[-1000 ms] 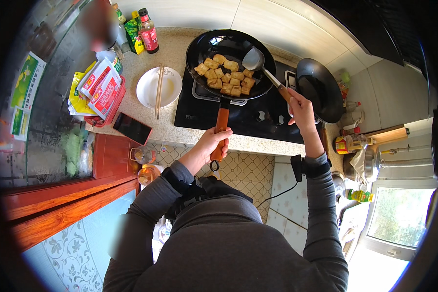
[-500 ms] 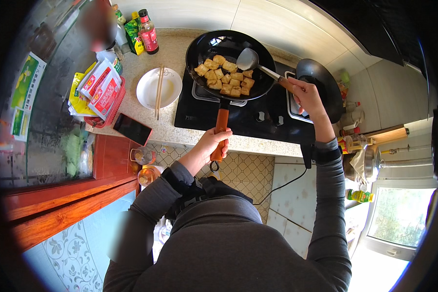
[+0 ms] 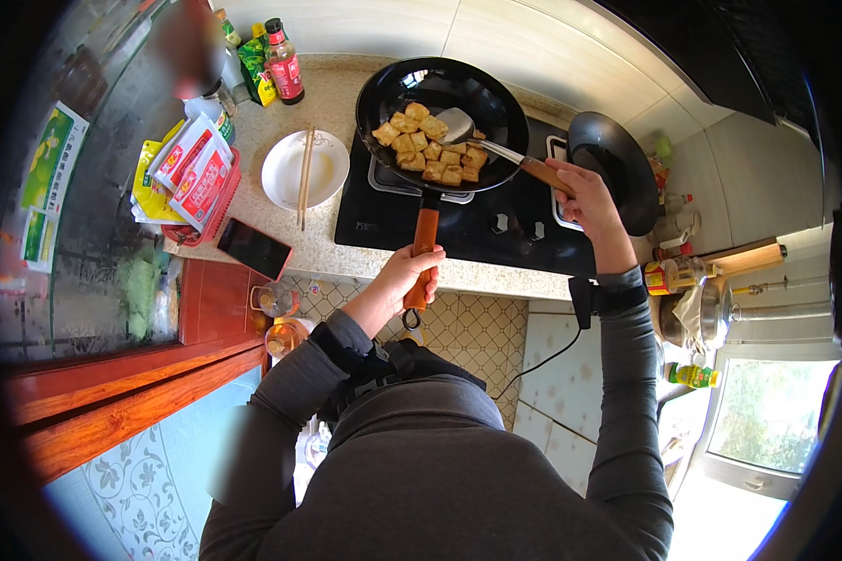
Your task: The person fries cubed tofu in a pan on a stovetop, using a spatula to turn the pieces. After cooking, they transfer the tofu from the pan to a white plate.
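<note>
Gripping the pan (image 3: 491,93) near the table's (image 3: 315,234) front edge, left hand (image 3: 413,279) is steadying so right hand (image 3: 582,198), holding the spatula (image 3: 456,123), can push gently.

- A dark charcoal-grey, long-sleeved knit top (image 3: 421,496) covers the torso, its fabric plain and matte.
- A broad, curved lighter-grey band (image 3: 416,404) of the same cloth runs across its front edge.
- The close-fitting charcoal left sleeve (image 3: 295,379) bunches in creases; a blurred patch obscures its outer side near the elbow.
- The matching charcoal right sleeve (image 3: 625,374) is ribbed with crosswise wrinkles.
- A dark band (image 3: 343,338) rings the left cuff, and a black strap (image 3: 619,294) the right.
- A small, black, oblong device (image 3: 581,301) sits beside that strap, trailing a thin black cable (image 3: 550,358).
- Black, bulky strapped gear (image 3: 407,363) shows at the waist.
- The left grip (image 3: 413,278) and right grip (image 3: 585,198) are ungloved hands.
</note>
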Demonstrator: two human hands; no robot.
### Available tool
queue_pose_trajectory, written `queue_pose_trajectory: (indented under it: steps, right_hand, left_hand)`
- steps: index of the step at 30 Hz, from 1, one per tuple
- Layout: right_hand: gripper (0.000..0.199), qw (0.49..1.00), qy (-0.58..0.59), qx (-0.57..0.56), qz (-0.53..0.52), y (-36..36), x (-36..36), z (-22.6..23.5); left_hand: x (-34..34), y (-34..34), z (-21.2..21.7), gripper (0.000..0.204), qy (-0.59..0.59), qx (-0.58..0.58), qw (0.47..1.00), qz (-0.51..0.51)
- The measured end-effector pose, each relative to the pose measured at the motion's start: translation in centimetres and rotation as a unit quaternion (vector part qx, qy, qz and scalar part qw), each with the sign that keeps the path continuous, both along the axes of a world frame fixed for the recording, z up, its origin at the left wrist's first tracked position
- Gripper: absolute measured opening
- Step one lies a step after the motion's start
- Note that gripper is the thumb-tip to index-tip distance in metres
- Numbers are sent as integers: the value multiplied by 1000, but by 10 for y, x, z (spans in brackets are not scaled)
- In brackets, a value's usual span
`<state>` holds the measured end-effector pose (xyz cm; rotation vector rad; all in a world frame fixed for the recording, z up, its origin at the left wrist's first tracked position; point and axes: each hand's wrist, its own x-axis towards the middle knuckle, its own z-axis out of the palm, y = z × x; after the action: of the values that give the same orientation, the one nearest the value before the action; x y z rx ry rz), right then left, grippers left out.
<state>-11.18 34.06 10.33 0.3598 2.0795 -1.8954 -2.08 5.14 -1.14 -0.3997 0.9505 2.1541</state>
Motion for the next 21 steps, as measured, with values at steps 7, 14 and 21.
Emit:
queue_pose_trajectory:
  steps: [7, 14, 21]
  right_hand:
    - [37, 994, -4, -91, -58, 8, 24, -18]
    - [38, 972, 150, 168, -68, 0, 32, -34]
    - [41, 752, 384, 530, 79, -24, 52, -51]
  left_hand:
    - [0, 0, 0, 24, -1, 0, 1000, 5]
    - [-1, 1, 1, 24, -2, -5, 1000, 4]
    - [0, 0, 3, 23, -3, -8, 1000, 4]
